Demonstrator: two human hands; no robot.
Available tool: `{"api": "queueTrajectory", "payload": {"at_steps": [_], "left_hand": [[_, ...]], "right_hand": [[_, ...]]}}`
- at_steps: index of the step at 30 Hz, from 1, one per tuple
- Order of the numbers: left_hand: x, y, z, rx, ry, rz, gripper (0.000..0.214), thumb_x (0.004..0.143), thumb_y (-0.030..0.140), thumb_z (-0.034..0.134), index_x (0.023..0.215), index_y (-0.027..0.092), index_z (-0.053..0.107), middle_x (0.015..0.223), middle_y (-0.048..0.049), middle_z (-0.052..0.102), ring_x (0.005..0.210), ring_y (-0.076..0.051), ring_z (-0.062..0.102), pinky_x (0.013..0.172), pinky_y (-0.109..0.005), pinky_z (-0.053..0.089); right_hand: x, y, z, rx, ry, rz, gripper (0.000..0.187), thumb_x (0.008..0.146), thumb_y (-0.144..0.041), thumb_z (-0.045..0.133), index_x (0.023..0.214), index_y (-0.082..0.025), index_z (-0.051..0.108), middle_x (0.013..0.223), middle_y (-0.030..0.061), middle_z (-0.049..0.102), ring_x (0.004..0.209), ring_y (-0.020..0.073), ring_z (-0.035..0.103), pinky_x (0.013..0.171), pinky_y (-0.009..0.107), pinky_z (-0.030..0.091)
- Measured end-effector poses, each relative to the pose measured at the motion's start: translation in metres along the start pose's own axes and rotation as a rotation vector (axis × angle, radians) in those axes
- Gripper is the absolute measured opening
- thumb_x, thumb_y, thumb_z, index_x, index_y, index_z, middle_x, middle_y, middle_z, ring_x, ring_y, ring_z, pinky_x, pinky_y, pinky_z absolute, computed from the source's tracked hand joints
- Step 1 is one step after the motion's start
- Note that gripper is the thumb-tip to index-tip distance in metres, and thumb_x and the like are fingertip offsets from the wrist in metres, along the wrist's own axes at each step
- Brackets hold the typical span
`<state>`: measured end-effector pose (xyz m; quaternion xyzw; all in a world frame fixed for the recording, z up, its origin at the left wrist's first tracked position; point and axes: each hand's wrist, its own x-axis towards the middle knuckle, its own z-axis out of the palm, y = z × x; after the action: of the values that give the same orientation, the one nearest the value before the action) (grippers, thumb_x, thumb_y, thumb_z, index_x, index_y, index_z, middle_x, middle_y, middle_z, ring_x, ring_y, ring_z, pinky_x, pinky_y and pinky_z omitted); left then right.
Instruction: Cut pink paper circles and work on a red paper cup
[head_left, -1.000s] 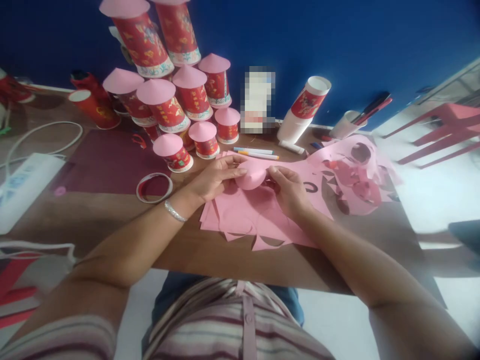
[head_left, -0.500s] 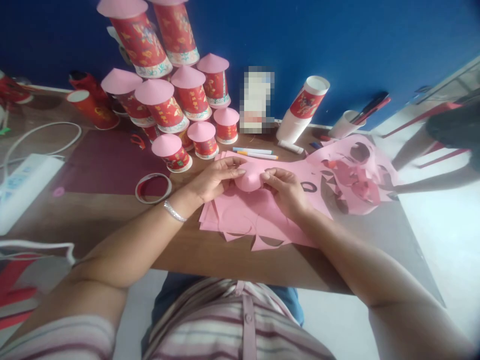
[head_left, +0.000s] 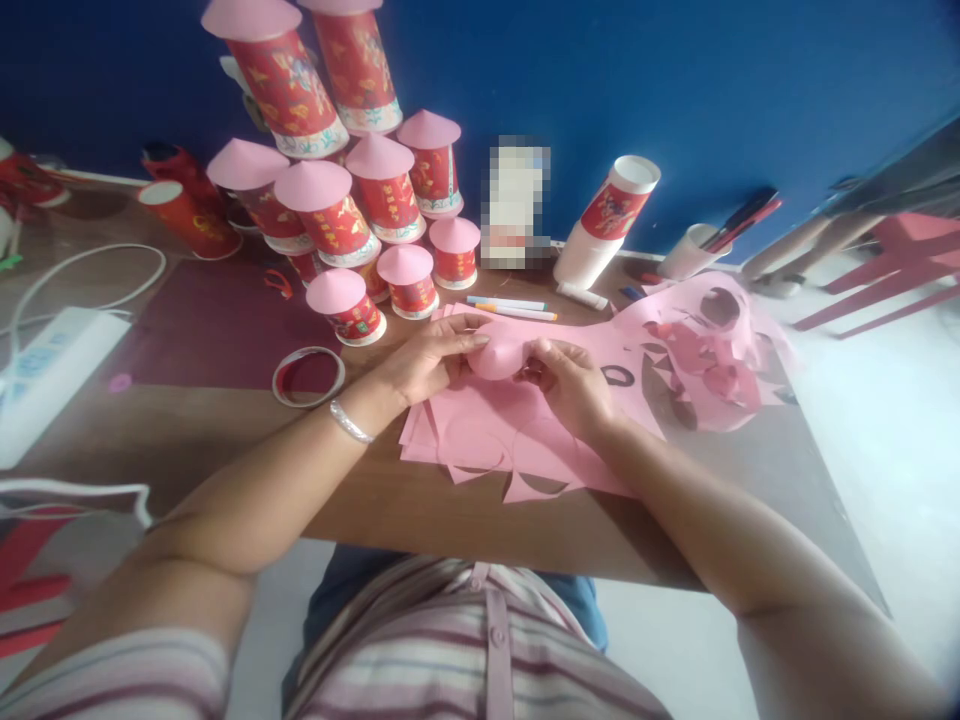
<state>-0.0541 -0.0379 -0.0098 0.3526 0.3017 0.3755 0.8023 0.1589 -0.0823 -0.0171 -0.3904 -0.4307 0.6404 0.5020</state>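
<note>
A small pink paper cone (head_left: 496, 358) is pinched between my two hands, its tip pointing up toward me. My left hand (head_left: 435, 358) grips the cone's left edge with thumb and fingers. At its right edge, the thumb and curled fingers of my right hand (head_left: 568, 378) hold the paper. Beneath both hands lies a stack of pink paper sheets (head_left: 480, 440), with round holes and outlines cut along the near edge. Several red paper-cup towers with pink cone roofs (head_left: 311, 187) stand beyond my left hand.
Two markers (head_left: 514, 309) lie behind the sheets. Stacked white cups (head_left: 592, 250) and a pen cup (head_left: 690, 250) stand at the back right. Cut pink scraps (head_left: 720, 385) cover the right side. A tape roll (head_left: 308, 377) and a power strip (head_left: 56, 370) lie left. Another person's legs (head_left: 810, 245) show near a red stool (head_left: 911, 255).
My right fingers have shifted slightly on the cone's edge, and the cone has tilted a little. At the right, the other person has moved away, uncovering the red stool.
</note>
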Motion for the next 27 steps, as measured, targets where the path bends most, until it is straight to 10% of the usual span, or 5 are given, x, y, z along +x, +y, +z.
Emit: {"api": "queueTrajectory", "payload": {"at_steps": [12, 27], "left_hand": [[-0.0012, 0.0000, 0.0005, 0.030, 0.016, 0.000, 0.038, 0.068, 0.028, 0.098, 0.099, 0.016, 0.079, 0.096, -0.0038, 0.077, 0.087, -0.014, 0.069, 0.080, -0.024, 0.053], [-0.0020, -0.0002, 0.0013, 0.103, 0.043, 0.046, 0.037, 0.069, 0.030, 0.097, 0.097, 0.017, 0.077, 0.092, -0.0025, 0.074, 0.081, -0.013, 0.067, 0.074, -0.025, 0.051]], "right_hand": [[0.0002, 0.0050, -0.0011, -0.031, -0.019, -0.001, 0.058, 0.089, -0.077, 0.066, 0.084, -0.021, 0.080, 0.082, 0.0068, 0.075, 0.090, 0.0232, 0.072, 0.080, 0.038, 0.059], [-0.0014, 0.0010, 0.0016, -0.001, -0.014, 0.060, 0.044, 0.074, -0.065, 0.089, 0.078, -0.022, 0.078, 0.073, 0.0014, 0.072, 0.074, 0.0169, 0.066, 0.071, 0.031, 0.054]]}}
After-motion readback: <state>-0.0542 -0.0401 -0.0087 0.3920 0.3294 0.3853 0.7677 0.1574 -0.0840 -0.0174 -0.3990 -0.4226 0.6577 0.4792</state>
